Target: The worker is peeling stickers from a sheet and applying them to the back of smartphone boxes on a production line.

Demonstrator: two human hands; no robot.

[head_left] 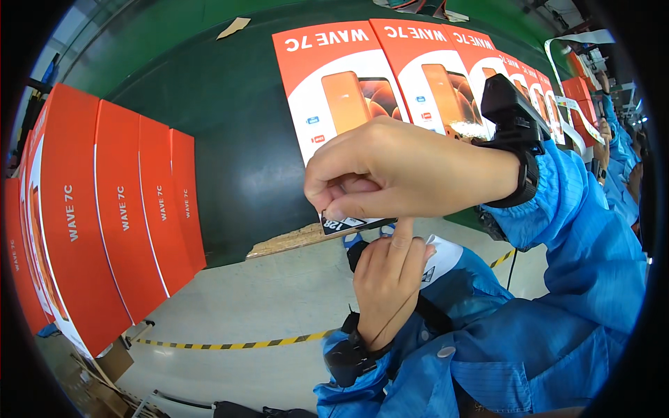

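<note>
A red and white phone box [310, 90] lies flat on the dark green table, its near end under my right hand [380, 167]. That hand's thumb and fingers are pinched together over a black-and-white sticker [334, 225] at the box's near left corner. Below it, my left hand [390, 282] has its index finger stretched up to the box's near edge, while the other fingers curl in. A white printed sheet [446, 259] sticks out beside those curled fingers, apparently held by them; its far part is hidden.
More matching phone boxes [425, 56] lie in a row to the right. Several red boxes [77, 209] stand packed at the left. The dark table [230, 139] has a chipped wooden front edge [289, 242]. Long white strips [557, 66] hang at the far right, near other people in blue sleeves.
</note>
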